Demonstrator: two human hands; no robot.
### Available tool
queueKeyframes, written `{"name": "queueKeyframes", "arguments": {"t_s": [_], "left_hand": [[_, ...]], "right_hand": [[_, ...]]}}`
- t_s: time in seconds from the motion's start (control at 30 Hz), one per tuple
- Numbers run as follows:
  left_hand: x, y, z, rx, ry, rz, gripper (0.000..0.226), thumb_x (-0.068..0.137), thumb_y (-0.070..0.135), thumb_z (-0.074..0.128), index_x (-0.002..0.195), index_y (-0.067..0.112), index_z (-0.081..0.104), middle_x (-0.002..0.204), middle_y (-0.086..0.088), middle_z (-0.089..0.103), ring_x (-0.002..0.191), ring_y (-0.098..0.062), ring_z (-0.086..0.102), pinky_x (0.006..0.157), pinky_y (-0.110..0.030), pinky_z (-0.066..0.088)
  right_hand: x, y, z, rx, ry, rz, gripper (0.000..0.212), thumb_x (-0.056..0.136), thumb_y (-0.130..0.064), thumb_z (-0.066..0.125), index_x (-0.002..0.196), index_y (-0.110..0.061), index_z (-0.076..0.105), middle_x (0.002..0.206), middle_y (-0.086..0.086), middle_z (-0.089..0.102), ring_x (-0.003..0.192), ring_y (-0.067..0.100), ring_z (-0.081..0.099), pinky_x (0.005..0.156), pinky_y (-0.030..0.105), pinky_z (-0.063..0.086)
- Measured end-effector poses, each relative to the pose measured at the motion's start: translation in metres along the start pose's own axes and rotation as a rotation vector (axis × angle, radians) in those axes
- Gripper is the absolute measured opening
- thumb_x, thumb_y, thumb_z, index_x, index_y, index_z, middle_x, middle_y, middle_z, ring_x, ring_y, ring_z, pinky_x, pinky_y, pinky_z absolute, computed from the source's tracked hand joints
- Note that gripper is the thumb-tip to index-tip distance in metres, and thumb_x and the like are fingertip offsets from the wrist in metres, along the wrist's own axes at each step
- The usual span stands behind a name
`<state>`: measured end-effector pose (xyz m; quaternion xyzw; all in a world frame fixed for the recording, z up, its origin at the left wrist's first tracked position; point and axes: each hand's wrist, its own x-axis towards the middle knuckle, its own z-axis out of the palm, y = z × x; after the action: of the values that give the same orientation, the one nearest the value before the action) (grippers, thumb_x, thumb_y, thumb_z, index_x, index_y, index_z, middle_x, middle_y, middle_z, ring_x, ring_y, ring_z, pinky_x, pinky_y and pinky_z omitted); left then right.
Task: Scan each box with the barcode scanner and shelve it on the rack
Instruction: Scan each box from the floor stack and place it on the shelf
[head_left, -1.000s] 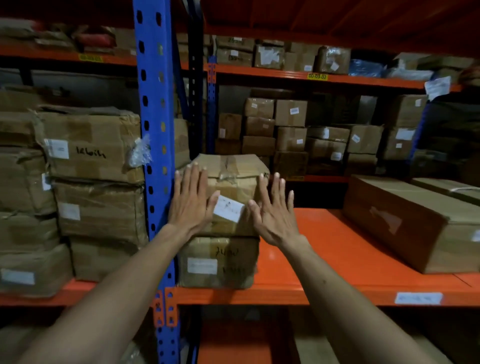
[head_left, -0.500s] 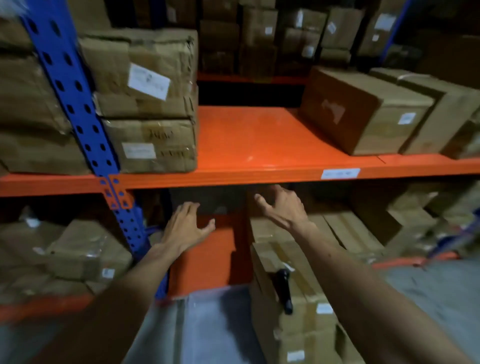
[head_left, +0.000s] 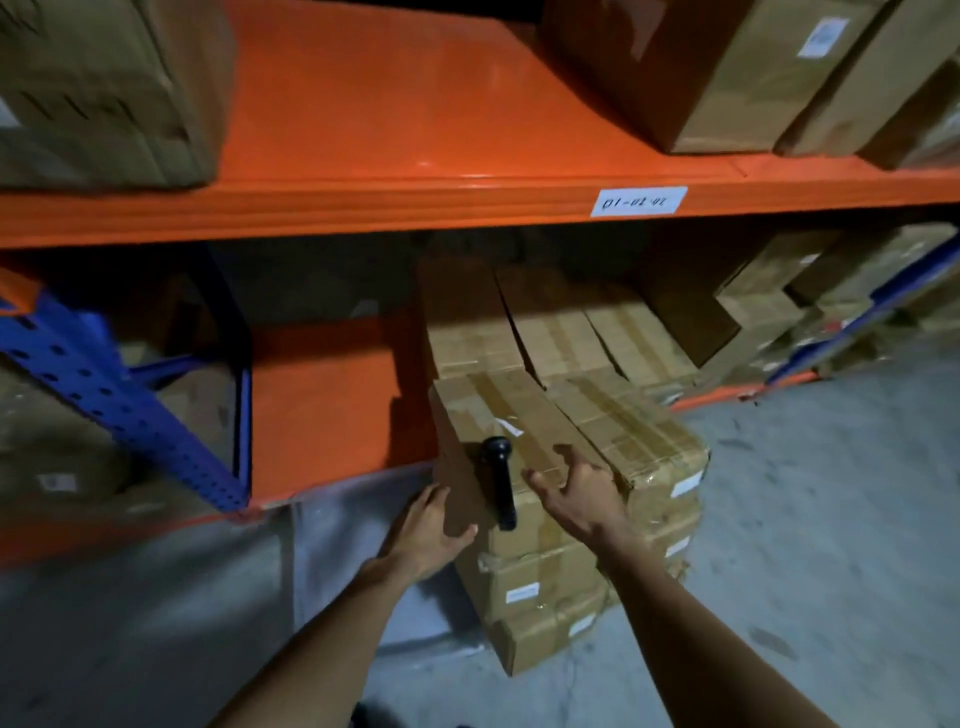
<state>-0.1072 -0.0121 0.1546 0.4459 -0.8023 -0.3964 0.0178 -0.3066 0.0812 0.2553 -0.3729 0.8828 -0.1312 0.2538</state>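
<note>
A stack of taped cardboard boxes stands on the floor in front of the rack; its top box (head_left: 498, 410) carries a black barcode scanner (head_left: 500, 480) lying on its lid. My left hand (head_left: 426, 535) lies against that box's left side with the thumb at the near corner. Just right of the scanner, my right hand (head_left: 582, 499) rests on the lid with its fingers spread and slightly bent. Neither hand holds the scanner. The orange shelf (head_left: 389, 104) is above, with bare surface in its middle.
A second box stack (head_left: 634, 441) touches the first on the right. The shelf holds a box at left (head_left: 104, 88) and larger boxes at right (head_left: 701, 78). A blue upright (head_left: 119, 405) stands at left, more boxes (head_left: 556, 332) sit under the shelf, and grey floor (head_left: 831, 519) lies to the right.
Both hands left the box pushed onto the shelf and came down. My view dropped to the floor stack, where the hands now touch the top box beside the scanner.
</note>
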Motion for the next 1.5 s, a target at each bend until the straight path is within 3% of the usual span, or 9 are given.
{"name": "queueKeyframes", "arguments": {"t_s": [0.37,0.53,0.7,0.8,0.93,1.07,1.2,1.4,1.5], "left_hand": [[0.074,-0.013,0.099,-0.090,0.074,0.062,0.057,0.090,0.024,0.070,0.142,0.017,0.050,0.145,-0.004,0.052,0.132,-0.022,0.049,0.110,-0.032,0.040],[0.080,-0.003,0.141,-0.481,0.137,-0.154,0.030,0.098,0.002,0.051,0.122,0.010,0.066,0.112,-0.005,0.074,0.099,-0.015,0.070,0.077,-0.022,0.055],[0.080,-0.006,0.137,-0.045,0.162,-0.086,0.038,0.095,0.019,0.064,0.133,0.019,0.062,0.144,-0.003,0.054,0.137,-0.023,0.045,0.114,-0.029,0.028],[0.090,0.001,0.135,0.031,0.129,-0.020,0.056,0.093,0.033,0.065,0.145,0.022,0.048,0.157,-0.004,0.038,0.146,-0.029,0.032,0.121,-0.043,0.023],[0.112,0.014,0.148,0.349,-0.048,-0.015,0.077,0.091,0.060,0.053,0.154,0.044,0.012,0.166,-0.013,-0.004,0.151,-0.037,-0.012,0.118,-0.057,-0.007],[0.121,0.018,0.165,0.419,-0.025,0.015,0.072,0.094,0.057,0.049,0.151,0.053,0.006,0.166,-0.008,-0.009,0.151,-0.033,-0.013,0.117,-0.066,0.008],[0.122,0.006,0.171,0.474,0.029,0.070,0.070,0.096,0.057,0.046,0.150,0.055,0.002,0.165,-0.010,-0.001,0.150,-0.035,-0.005,0.116,-0.062,0.021],[0.124,0.004,0.173,0.481,0.039,0.076,0.069,0.096,0.057,0.045,0.151,0.054,0.004,0.165,-0.012,0.003,0.150,-0.036,-0.002,0.117,-0.059,0.018],[0.124,0.004,0.173,0.467,0.042,0.069,0.068,0.096,0.058,0.044,0.152,0.053,0.006,0.165,-0.012,0.005,0.150,-0.037,0.000,0.117,-0.060,0.019]], "right_hand": [[0.126,0.023,0.115,0.105,-0.160,0.014,0.079,0.091,-0.069,0.059,0.154,-0.029,0.030,0.130,0.023,0.063,0.121,0.044,0.061,0.098,0.047,0.048],[0.150,0.040,0.133,0.208,-0.173,-0.003,0.080,0.095,-0.034,0.069,0.160,-0.036,0.024,0.126,0.024,0.065,0.118,0.045,0.062,0.097,0.046,0.052],[0.141,0.074,0.106,0.565,-0.138,0.024,0.066,0.092,-0.026,0.074,0.149,-0.031,0.041,0.122,0.013,0.067,0.115,0.034,0.064,0.093,0.039,0.051],[0.124,0.108,0.078,0.780,-0.222,0.044,0.062,0.094,-0.015,0.072,0.138,-0.038,0.035,0.120,0.012,0.065,0.103,0.025,0.068,0.084,0.029,0.055],[0.098,0.153,0.055,0.868,-0.203,0.070,0.058,0.091,-0.014,0.070,0.120,-0.048,0.034,0.120,0.011,0.061,0.097,0.024,0.068,0.071,0.025,0.055],[0.073,0.195,0.060,0.906,-0.131,0.140,0.057,0.073,-0.034,0.068,0.119,-0.049,0.036,0.115,0.015,0.068,0.095,0.029,0.071,0.084,0.046,0.057],[0.057,0.228,0.080,0.931,-0.097,0.178,0.050,0.081,-0.025,0.065,0.113,-0.052,0.037,0.107,0.021,0.073,0.076,0.023,0.071,0.075,0.043,0.059],[0.042,0.241,0.098,1.007,0.023,0.172,0.053,0.088,-0.016,0.063,0.118,-0.051,0.038,0.120,0.021,0.064,0.084,0.029,0.076,0.073,0.041,0.064],[0.039,0.236,0.101,0.932,0.160,0.156,0.060,0.087,-0.034,0.068,0.136,-0.054,0.039,0.131,0.007,0.061,0.112,0.036,0.067,0.097,0.057,0.057]]}}
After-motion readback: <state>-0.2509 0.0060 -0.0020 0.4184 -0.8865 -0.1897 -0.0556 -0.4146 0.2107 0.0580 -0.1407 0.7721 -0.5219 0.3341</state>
